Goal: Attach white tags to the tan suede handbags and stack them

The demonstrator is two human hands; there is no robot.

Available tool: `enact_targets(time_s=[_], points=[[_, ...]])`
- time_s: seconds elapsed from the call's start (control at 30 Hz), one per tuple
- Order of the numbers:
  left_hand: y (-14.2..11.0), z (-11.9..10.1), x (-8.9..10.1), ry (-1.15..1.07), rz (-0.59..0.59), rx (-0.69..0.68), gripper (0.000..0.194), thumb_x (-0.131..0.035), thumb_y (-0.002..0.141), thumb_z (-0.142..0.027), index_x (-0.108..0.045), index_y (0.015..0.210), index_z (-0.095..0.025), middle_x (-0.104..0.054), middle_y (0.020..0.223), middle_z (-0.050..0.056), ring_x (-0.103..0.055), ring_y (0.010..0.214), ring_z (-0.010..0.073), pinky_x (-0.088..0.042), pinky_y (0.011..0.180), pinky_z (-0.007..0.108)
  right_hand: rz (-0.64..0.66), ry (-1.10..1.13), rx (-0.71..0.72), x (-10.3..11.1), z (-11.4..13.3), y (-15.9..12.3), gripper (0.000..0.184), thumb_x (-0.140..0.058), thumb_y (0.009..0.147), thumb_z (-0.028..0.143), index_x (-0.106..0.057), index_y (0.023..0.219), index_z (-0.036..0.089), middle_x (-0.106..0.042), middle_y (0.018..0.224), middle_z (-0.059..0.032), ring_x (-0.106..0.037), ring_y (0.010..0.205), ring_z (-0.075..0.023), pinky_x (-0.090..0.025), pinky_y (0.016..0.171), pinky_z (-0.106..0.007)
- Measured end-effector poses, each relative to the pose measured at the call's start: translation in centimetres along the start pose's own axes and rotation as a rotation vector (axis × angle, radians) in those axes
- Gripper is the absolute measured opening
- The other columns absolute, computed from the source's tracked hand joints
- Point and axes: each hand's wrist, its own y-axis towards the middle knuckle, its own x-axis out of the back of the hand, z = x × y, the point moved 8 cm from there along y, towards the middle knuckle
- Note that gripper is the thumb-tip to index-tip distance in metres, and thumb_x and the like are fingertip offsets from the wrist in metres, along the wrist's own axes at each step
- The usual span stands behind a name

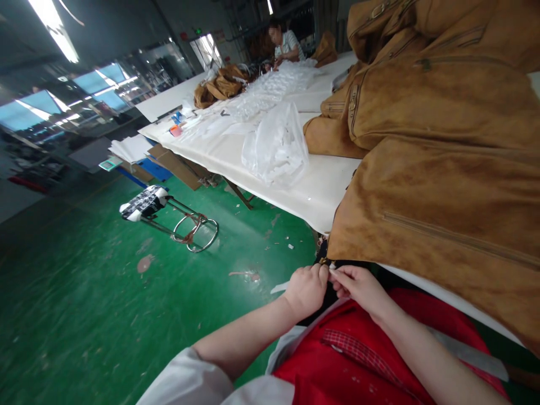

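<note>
A tan suede jacket [442,185] lies on the white table [320,191] and hangs over its near edge. My left hand [307,289] is closed in a fist at the jacket's lower corner, pinching by the small metal zipper end [324,261]. My right hand [358,287] is closed too, its fingers pinching a small white tag or strip right beside the left hand. Both hands meet just under the hem, above my red apron [371,360].
More tan jackets [422,62] are piled at the right. Clear plastic bags [276,146] lie on the table. A person [287,42] works at the far end. A stool [169,216] lies tipped on the green floor; cardboard and paper stacks [139,152] sit beyond.
</note>
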Motion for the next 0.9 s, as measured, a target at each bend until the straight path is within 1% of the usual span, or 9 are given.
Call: enact_targets(time_s=[0.13, 0.3, 0.4, 0.5, 0.63, 0.7, 0.77, 0.83, 0.9], points=[[-0.1, 0.9, -0.1, -0.167, -0.028, 0.093, 0.023, -0.032, 0.096, -0.020, -0.053, 0.103, -0.013, -0.063, 0.093, 0.015, -0.062, 0.086, 0.0288, -0.047, 0.081, 0.045, -0.010, 0.025, 0.021, 0.1, -0.5, -0.2, 0.047, -0.071, 0.066, 0.063, -0.066, 0.068, 0.016, -0.064, 0.059, -0.0008, -0.057, 0.050, -0.0115, -0.046, 0.051, -0.024], [0.7, 2.3, -0.7, -0.532, -0.037, 0.199, 0.023, -0.035, 0.096, -0.027, -0.050, 0.081, -0.018, -0.055, 0.074, 0.002, -0.054, 0.068, 0.0158, -0.044, 0.070, 0.028, -0.015, 0.011, 0.055, -0.3, -1.0, 0.3, 0.051, -0.067, 0.066, 0.068, -0.066, 0.071, 0.017, -0.062, 0.060, -0.0007, -0.058, 0.053, -0.0130, -0.048, 0.054, -0.025], [1.1, 2.3, -1.4, -0.810, 0.097, 0.246, 0.030, -0.031, 0.096, -0.037, -0.042, 0.074, -0.021, -0.033, 0.054, -0.007, -0.031, 0.043, 0.0099, -0.031, 0.045, 0.021, -0.012, -0.046, 0.083, -0.6, -0.9, 0.7, 0.053, -0.062, 0.067, 0.071, -0.065, 0.072, 0.018, -0.062, 0.061, -0.0002, -0.058, 0.053, -0.0130, -0.049, 0.055, -0.026], [1.2, 1.1, -1.7, -1.035, 0.316, 0.218, 0.029, -0.034, 0.091, -0.043, -0.035, 0.070, -0.023, -0.015, 0.050, -0.012, -0.012, 0.037, 0.0082, -0.017, 0.037, 0.019, -0.034, -0.148, 0.097, -0.4, -0.8, 0.9, 0.054, -0.055, 0.072, 0.073, -0.062, 0.068, 0.019, -0.063, 0.060, -0.0003, -0.059, 0.051, -0.0134, -0.050, 0.053, -0.025], [0.6, -0.8, -2.4, -1.219, 0.526, 0.134, 0.028, -0.043, 0.085, -0.040, -0.031, 0.066, -0.023, -0.013, 0.047, -0.013, -0.006, 0.035, 0.0067, -0.016, 0.035, 0.018, -0.111, -0.350, 0.108, 0.6, -0.1, 0.9, 0.054, -0.047, 0.084, 0.068, -0.055, 0.059, 0.021, -0.062, 0.054, -0.0017, -0.057, 0.046, -0.0138, -0.044, 0.046, -0.023], [0.2, -0.8, -3.1, -1.176, 0.558, 0.159, 0.030, -0.043, 0.085, -0.043, -0.038, 0.065, -0.021, -0.022, 0.044, -0.011, -0.016, 0.033, 0.0069, -0.022, 0.037, 0.018, -0.158, -0.476, 0.150, 1.2, 0.8, 0.2, 0.054, -0.045, 0.088, 0.062, -0.054, 0.055, 0.020, -0.062, 0.054, -0.0033, -0.058, 0.049, -0.0144, -0.041, 0.048, -0.023], [0.4, 0.5, -2.4, -0.915, 0.426, 0.191, 0.035, -0.045, 0.085, -0.047, -0.046, 0.064, -0.019, -0.040, 0.048, -0.004, -0.042, 0.041, 0.0118, -0.036, 0.045, 0.021, -0.191, -0.595, 0.205, 1.7, 1.8, -1.2, 0.052, -0.050, 0.089, 0.057, -0.054, 0.051, 0.020, -0.062, 0.052, -0.0042, -0.058, 0.052, -0.0152, -0.038, 0.051, -0.024], [1.4, 2.0, 1.0, -0.617, 0.134, 0.179, 0.033, -0.050, 0.083, -0.045, -0.051, 0.063, -0.019, -0.056, 0.061, 0.004, -0.060, 0.064, 0.0198, -0.046, 0.062, 0.027, -0.210, -0.719, 0.255, 2.2, 2.3, -3.0, 0.050, -0.057, 0.086, 0.052, -0.055, 0.049, 0.019, -0.062, 0.051, -0.0043, -0.058, 0.053, -0.0155, -0.036, 0.052, -0.024], [2.4, 2.4, 5.4, -0.441, -0.160, 0.130, 0.026, -0.049, 0.084, -0.041, -0.059, 0.072, -0.019, -0.065, 0.079, 0.008, -0.064, 0.083, 0.0243, -0.047, 0.078, 0.032, -0.200, -0.868, 0.295, 2.6, 2.5, -5.0, 0.043, -0.061, 0.085, 0.046, -0.059, 0.051, 0.019, -0.064, 0.053, -0.0034, -0.060, 0.054, -0.0153, -0.034, 0.051, -0.024]])
